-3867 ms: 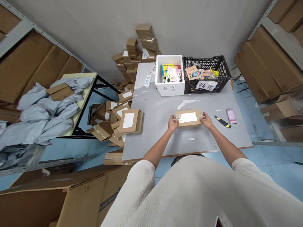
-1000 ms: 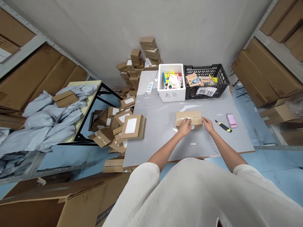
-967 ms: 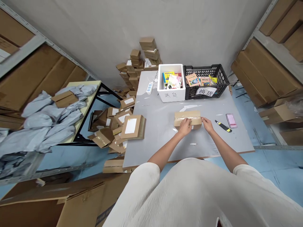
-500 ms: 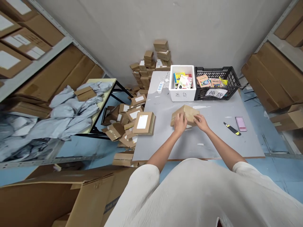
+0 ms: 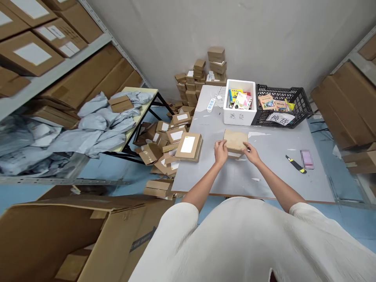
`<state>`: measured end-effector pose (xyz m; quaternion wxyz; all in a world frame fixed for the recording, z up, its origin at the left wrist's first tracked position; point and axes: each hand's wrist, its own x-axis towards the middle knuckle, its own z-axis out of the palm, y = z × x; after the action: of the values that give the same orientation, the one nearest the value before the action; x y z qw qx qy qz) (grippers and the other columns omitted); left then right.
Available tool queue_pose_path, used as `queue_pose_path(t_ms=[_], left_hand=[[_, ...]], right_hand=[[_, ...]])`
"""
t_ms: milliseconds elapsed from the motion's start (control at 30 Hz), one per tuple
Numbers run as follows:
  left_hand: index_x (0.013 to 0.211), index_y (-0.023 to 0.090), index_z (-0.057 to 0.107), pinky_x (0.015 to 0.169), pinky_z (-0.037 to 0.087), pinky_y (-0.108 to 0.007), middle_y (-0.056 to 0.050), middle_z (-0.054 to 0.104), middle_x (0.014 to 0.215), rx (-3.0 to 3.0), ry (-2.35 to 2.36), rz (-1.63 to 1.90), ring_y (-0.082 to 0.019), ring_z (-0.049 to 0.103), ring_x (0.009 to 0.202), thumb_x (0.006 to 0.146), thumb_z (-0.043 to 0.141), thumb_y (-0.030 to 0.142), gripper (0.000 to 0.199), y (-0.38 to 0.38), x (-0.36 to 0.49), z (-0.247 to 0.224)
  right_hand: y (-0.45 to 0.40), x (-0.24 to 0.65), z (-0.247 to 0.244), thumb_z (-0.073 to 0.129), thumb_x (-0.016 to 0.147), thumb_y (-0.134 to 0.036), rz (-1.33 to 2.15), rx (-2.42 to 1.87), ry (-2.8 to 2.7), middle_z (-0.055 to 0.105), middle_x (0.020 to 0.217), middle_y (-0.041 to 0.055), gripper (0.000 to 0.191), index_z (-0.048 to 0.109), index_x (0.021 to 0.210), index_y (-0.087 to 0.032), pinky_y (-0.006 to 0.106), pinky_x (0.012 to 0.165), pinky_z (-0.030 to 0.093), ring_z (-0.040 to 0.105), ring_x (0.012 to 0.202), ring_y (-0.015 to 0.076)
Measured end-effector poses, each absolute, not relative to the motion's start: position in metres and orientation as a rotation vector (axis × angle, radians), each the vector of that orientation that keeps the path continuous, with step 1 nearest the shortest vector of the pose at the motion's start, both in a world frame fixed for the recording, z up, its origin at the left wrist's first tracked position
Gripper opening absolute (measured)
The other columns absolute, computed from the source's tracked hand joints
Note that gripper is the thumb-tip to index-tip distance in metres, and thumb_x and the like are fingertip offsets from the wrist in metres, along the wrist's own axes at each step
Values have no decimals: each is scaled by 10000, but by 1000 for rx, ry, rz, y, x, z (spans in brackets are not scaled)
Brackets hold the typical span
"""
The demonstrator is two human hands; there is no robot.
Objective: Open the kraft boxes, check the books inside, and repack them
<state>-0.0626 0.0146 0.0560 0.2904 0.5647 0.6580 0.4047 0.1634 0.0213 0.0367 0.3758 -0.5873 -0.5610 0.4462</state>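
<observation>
A small brown cardboard box is held just over the grey table, its plain top facing up and a strip of white showing at its near side. My left hand grips its left near corner, thumb on top. At the opposite corner, my right hand pinches the edge between thumb and fingers. To the left lies a flat carton with a white label. A yellow and black utility knife and a pinkish, pixelated item rest on the right.
Behind the box stand a white foam bin and a black plastic crate, both with books. A power strip lies beside the bin. Loose cartons heap up left of the table; grey mailing bags cover a side table. A large open carton stands front left.
The box has turned and levelled, its top now flat toward me. My left hand has slid from over its top to its left corner. The camera view has swung left.
</observation>
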Motion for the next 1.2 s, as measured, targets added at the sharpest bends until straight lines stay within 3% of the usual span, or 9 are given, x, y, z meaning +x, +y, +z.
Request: queue_pose_path(t_ms=[600,833,933,1067,1200], left_hand=[[1330,257,733,1089,554,-410,-112,583,1288,1572,1442,966,-234,672,1142,1053,552,198,336,7,114,34],[1267,273,743,1092,488,-468,-112,667,1381,2004,1507,880,-302,599,1332,1021,535,110,362,3,154,60],[1293,272,715,1109,469,-461,-106,703,1370,2090,1488,844,-296,616,1316,1073,567,250,266,2,157,73],[1349,264,672,1142,463,-500,-142,673,1429,1986,1691,848,-360,583,1372,1012,715,467,396,5,140,77],[1373,247,653,1158,472,-532,-164,660,1424,1855,1801,868,-377,597,1365,1023,664,399,382,13,96,69]], right_hand=[[-14,346,45,752,809,-545,893,-1640,-1243,698,1506,124,579,757,1297,-233,510,1235,485,633,1392,333],[-11,375,46,671,895,-676,985,-1536,-1209,670,1544,177,794,568,1550,-240,531,1183,514,638,1416,329],[-3,357,46,618,948,-705,1115,-1422,-1234,673,1548,166,791,499,1605,-279,527,1129,556,686,1356,315],[10,328,38,675,920,-683,1202,-1338,-1257,707,1494,145,681,635,1459,-269,515,1121,568,696,1330,319],[10,315,14,703,894,-570,1153,-1515,-1369,734,1403,127,471,755,1237,-251,557,1213,487,671,1331,330]])
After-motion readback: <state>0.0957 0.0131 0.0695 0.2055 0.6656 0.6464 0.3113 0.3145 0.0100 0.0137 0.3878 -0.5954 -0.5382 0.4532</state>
